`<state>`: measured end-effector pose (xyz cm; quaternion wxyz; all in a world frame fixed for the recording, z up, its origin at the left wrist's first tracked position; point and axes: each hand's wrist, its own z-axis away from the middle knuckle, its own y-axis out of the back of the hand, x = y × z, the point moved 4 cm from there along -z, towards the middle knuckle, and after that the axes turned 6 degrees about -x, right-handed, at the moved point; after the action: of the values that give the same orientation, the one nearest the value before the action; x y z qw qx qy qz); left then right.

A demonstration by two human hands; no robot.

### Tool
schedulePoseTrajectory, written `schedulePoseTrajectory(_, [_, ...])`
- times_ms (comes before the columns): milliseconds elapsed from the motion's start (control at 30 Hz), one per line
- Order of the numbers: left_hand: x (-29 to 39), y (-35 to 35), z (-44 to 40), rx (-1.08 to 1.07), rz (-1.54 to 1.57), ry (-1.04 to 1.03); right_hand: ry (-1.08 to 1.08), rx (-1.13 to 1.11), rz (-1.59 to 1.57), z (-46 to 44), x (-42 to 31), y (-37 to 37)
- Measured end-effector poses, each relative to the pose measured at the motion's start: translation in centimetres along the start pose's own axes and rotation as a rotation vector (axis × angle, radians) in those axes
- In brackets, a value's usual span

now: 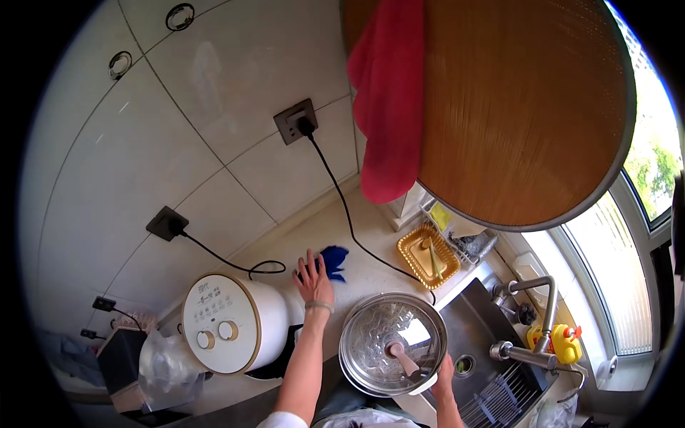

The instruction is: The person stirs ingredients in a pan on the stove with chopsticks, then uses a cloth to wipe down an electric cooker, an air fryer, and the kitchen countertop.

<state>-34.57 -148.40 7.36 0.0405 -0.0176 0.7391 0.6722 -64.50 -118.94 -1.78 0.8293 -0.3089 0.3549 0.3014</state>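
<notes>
My left hand (314,283) reaches over the counter with its fingers spread, at the edge of a dark blue cloth (334,262). Whether the fingertips touch the cloth is hard to tell. At the lower middle, my right hand (444,378) grips the right side of a round pot (378,391) by the rim or handle. A clear glass lid (378,328) with a pinkish-brown knob covers the pot. A white appliance (275,321) with two dials stands to the left of my left arm.
A gold basket (421,246) sits beyond the pot. At right are a sink (471,314), a faucet (549,307) and a yellow bottle (564,345). A black cord (342,203) crosses the counter. A red cloth (392,100) and large brown round board (521,107) hang above.
</notes>
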Motion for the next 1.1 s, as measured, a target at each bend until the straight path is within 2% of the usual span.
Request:
schedulePoseTrajectory(33, [0.1, -4.4, -1.0, -0.338, 0.208, 0.082, -0.016, 0.002, -0.007, -0.3, 0.4, 0.3])
schedulePoseTrajectory(133, [0.7, -9.2, -2.7, -0.33, 0.27, 0.15, -0.051, -0.028, -0.027, -0.4, 1.5, 1.3])
schedulePoseTrajectory(200, [0.8, -11.1, -5.3, -0.296, 0.242, 0.183, -0.062, 0.008, 0.05, -0.1, 1.5, 1.8])
schedulePoseTrajectory(267, [0.1, -12.6, -8.9, -0.261, 0.249, 0.335, 0.001, -0.008, 0.25, 0.6, 0.5, 1.2])
schedulePoseTrajectory(300, [0.3, -12.4, -10.3, -0.134, 0.135, 0.365, -0.093, 0.003, 0.159, 0.1, 1.0, 1.7])
schedulePoseTrajectory(367, [0.2, -12.5, -13.3, -0.096, 0.166, 0.414, 0.1, -0.147, 0.463, -0.6, 1.7, 2.8])
schedulePoseTrajectory(433, [0.8, -12.5, -15.3, -0.065, 0.197, 0.463, -0.199, 0.04, 0.168, 0.7, 2.2, 2.7])
schedulePoseTrajectory(467, [1.5, -12.4, -15.5, -0.064, 0.191, 0.403, -0.205, 0.042, 0.175, 0.7, 2.6, 3.1])
schedulePoseTrajectory(533, [3.3, -11.8, -16.0, -0.049, 0.182, 0.291, -0.054, 0.06, 0.286, -0.1, 3.6, 4.5])
schedulePoseTrajectory(567, [4.8, -12.1, -16.5, -0.038, 0.181, 0.124, -0.207, 0.098, 0.174, -0.9, 7.2, 7.9])
schedulePoseTrajectory(600, [6.6, -12.4, -16.8, -0.028, 0.178, -0.045, -0.211, 0.096, 0.173, -0.9, 7.4, 7.6])
schedulePoseTrajectory(667, [10.0, -11.1, -16.0, -0.056, 0.34, -0.335, -0.085, 0.026, 0.43, 0.1, 6.5, 7.5])
schedulePoseTrajectory(700, [10.3, -10.8, -15.8, -0.053, 0.34, -0.332, -0.01, -0.013, 0.555, 0.2, 5.2, 6.5])
schedulePoseTrajectory(767, [10.7, -10.1, -15.1, -0.045, 0.517, -0.481, 0.145, -0.091, 0.803, 0.8, 2.4, 4.1])
schedulePoseTrajectory(800, [10.3, -10.1, -15.5, -0.041, 0.518, -0.476, 0.226, -0.132, 0.927, 1.1, 1.0, 3.0])
schedulePoseTrajectory(867, [9.4, -9.9, -17.1, 0.149, 0.294, -0.519, 0.206, -0.097, 0.896, 1.7, -1.0, 0.8])
schedulePoseTrajectory(900, [9.2, -6.5, -17.3, 0.138, 0.254, -0.431, 0.181, -0.055, 0.862, 2.0, -1.9, -0.2])
schedulePoseTrajectory(1000, [9.0, -10.1, -20.5, 0.116, 0.121, -0.518, 0.079, 0.022, 0.748, 1.6, -1.4, 0.1])
schedulePoseTrajectory(1033, [8.1, -11.0, -21.0, 0.198, 0.178, -0.502, 0.044, 0.032, 0.708, 1.3, -1.0, 0.5])
schedulePoseTrajectory(1100, [8.4, -12.3, -20.9, 0.141, 0.201, -0.481, -0.015, 0.054, 0.612, 1.0, -0.3, 1.2])
